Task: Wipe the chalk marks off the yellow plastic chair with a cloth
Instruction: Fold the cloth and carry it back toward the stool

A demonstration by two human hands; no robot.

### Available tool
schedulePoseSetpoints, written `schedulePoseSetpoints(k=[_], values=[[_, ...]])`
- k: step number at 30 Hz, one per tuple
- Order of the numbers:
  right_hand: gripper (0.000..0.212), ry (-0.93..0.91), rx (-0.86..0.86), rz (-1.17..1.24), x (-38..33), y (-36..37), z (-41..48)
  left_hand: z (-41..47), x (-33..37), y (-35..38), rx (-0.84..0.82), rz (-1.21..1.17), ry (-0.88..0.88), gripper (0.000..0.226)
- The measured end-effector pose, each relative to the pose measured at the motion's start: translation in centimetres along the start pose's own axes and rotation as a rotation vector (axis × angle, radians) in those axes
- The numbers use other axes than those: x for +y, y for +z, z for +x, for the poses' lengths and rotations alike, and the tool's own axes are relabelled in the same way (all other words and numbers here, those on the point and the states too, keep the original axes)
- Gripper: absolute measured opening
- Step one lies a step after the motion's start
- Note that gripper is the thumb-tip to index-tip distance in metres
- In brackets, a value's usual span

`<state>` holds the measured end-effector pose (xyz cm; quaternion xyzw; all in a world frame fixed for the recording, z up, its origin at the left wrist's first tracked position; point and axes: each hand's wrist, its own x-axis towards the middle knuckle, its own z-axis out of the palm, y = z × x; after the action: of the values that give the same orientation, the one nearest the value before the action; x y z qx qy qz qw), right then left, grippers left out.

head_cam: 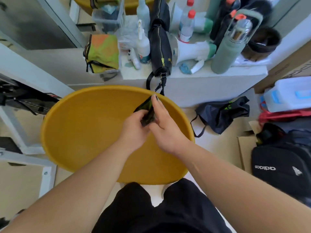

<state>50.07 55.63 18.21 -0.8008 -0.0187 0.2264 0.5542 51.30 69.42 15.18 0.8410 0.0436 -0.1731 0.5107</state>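
The yellow plastic chair point(80, 128) fills the middle of the view, its round seat below me. No chalk marks are plain on it from here. A small dark folded cloth point(148, 111) with a green edge is held above the far right part of the seat. My left hand point(134, 128) grips its lower end with curled fingers. From the right, my right hand point(166, 125) holds it, fingers stretched along its upper edge.
Behind the chair a white ledge point(210, 76) carries a black bag point(160, 44), spray bottles, a megaphone and a grey flask point(230, 46). A dark drawstring bag point(222, 113), a black backpack point(282, 167) and boxes lie on the floor at right. White metal frames stand at left.
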Motion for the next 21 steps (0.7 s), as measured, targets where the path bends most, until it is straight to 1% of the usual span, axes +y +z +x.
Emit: schedulePoseSetpoints(k=[1, 3, 5, 6, 8, 10, 11, 13, 15, 17, 19, 21], values=[[0.078, -0.002, 0.014, -0.030, -0.2, -0.7, -1.2, -0.4, 0.9, 0.3, 0.039, 0.062, -0.006, 0.028], [0.077, 0.003, 0.082, -0.104, -0.2, -2.0, -3.4, -1.6, 2.4, 0.5, 0.098, 0.204, 0.031, 0.019], [0.072, 0.026, 0.196, -0.207, 0.3, -3.2, -5.6, -2.9, 3.8, 0.1, 0.073, 0.225, 0.078, 0.011], [0.067, 0.045, 0.259, -0.272, 0.6, -3.6, -6.7, -3.5, 4.4, -0.2, 0.025, 0.228, 0.090, 0.011], [0.048, 0.067, 0.347, -0.404, 1.2, -3.9, -8.7, -4.8, 5.3, -1.1, -0.091, 0.291, 0.134, 0.012], [0.024, 0.093, 0.381, -0.483, 1.5, -3.4, -10.4, -5.6, 5.8, -2.0, -0.188, 0.385, 0.231, 0.015], [0.017, 0.092, 0.389, -0.530, 1.4, -3.0, -11.2, -6.0, 6.2, -2.5, -0.240, 0.426, 0.287, 0.015], [0.015, 0.080, 0.418, -0.618, 1.2, -1.7, -12.7, -6.5, 6.3, -3.3, -0.328, 0.564, 0.399, 0.012], [0.010, 0.111, 0.483, -0.552, 0.7, -0.4, -14.1, -6.9, 6.0, -4.1, -0.363, 0.766, 0.511, 0.014], [0.010, 0.182, 0.554, -0.400, 0.0, 1.1, -15.7, -7.0, 5.1, -5.2, -0.412, 0.868, 0.536, 0.016], [0.008, 0.251, 0.633, -0.260, -0.5, 2.7, -17.4, -7.1, 3.9, -5.9, -0.494, 0.821, 0.483, 0.018], [0.010, 0.294, 0.759, -0.138, -1.1, 3.9, -19.3, -7.7, 3.0, -6.3, -0.532, 0.749, 0.450, 0.019]])
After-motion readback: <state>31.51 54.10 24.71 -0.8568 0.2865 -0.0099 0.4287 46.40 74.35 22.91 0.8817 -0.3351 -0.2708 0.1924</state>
